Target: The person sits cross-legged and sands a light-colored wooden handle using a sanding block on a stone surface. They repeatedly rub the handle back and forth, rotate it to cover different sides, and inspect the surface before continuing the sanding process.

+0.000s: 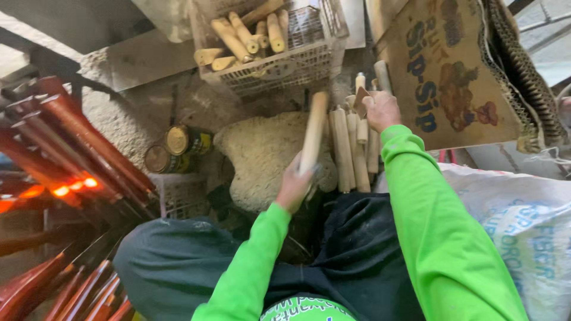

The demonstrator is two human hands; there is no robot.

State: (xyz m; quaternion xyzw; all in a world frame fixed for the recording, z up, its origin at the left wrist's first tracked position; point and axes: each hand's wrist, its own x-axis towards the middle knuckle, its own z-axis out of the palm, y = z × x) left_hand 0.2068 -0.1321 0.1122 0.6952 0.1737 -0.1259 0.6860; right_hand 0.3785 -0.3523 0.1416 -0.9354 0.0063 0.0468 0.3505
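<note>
Dusty concrete floor [148, 71], dim daylight.

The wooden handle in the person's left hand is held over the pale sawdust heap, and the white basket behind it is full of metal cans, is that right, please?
Not quite: the head view shows the white basket holding wooden handles, not cans. The two metal cans lie on the ground to its left. The left hand does hold a wooden handle over the sawdust heap.

workshop | glowing rods [71, 187] in fire | basket [279, 65] of wooden handles [250, 32]
</note>
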